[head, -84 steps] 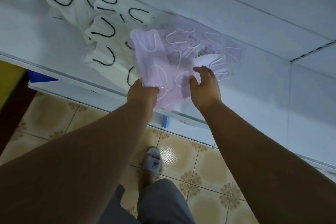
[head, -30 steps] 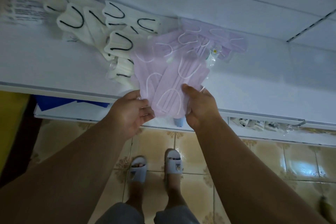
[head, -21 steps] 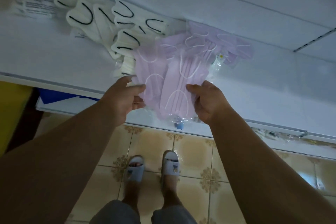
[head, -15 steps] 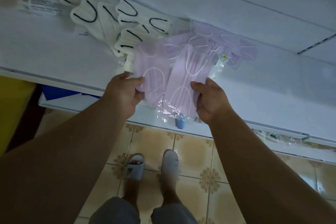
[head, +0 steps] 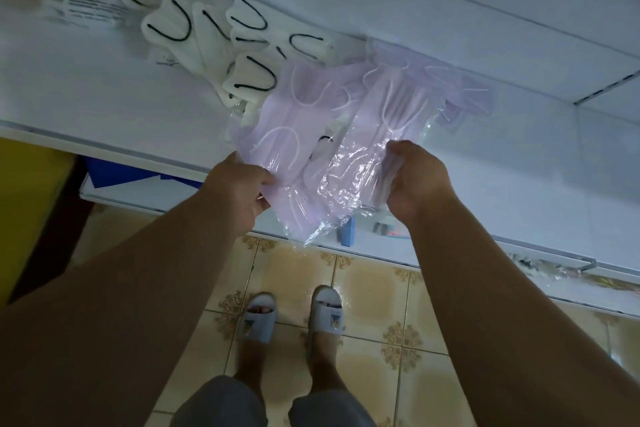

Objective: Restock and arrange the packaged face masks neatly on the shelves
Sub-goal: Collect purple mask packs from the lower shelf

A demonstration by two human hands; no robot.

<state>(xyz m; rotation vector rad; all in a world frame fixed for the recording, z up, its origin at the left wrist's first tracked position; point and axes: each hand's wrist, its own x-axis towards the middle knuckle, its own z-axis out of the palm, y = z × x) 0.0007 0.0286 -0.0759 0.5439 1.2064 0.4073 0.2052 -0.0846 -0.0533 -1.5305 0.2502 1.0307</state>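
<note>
On the white shelf [head: 86,104] lies a loose pile of purple face masks [head: 391,107] in clear plastic packets. My left hand [head: 240,187] pinches the lower left edge of one purple packet [head: 294,125]. My right hand [head: 414,180] grips the crinkled plastic at the lower end of another purple packet, lifted off the shelf edge. Left of them, white masks with black ear loops [head: 207,35] lie fanned out towards the shelf's back.
A lower shelf [head: 450,246] juts out below, with a small blue tag [head: 347,232] and clear packets at its right end [head: 543,267]. A blue and white box [head: 121,180] and a yellow surface [head: 24,198] sit at left. Tiled floor and my slippers are below.
Both hands have pulled the purple packets a little towards the shelf's front edge and spread them apart. My right hand has moved from the side of its packet to the plastic end.
</note>
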